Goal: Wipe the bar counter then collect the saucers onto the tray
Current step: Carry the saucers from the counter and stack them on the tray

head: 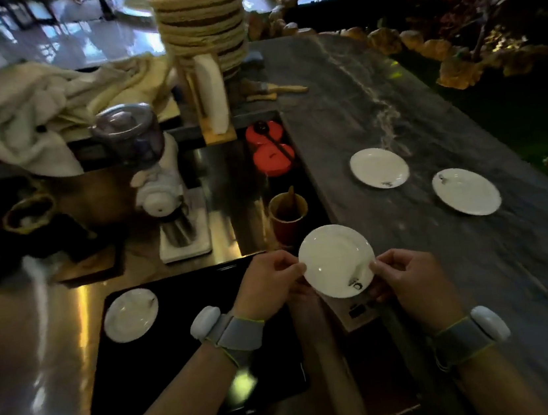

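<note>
A white saucer [334,258] hangs in the air between the bar counter and the tray. My left hand [269,282] pinches its left rim and my right hand [404,282] pinches its lower right rim. Below and to the left lies a black tray [182,373] with one white saucer [131,315] in its far left corner. Two more white saucers [379,167] [466,191] rest on the dark stone bar counter [427,257] to the right.
A red cup [288,217] with a stick stands just beyond the held saucer. Red lidded pots [269,149], a white grinder [159,187], a heap of pale cloths [22,107] and a woven basket lamp [205,26] crowd the back. Brushes [272,88] lie on the counter's far end.
</note>
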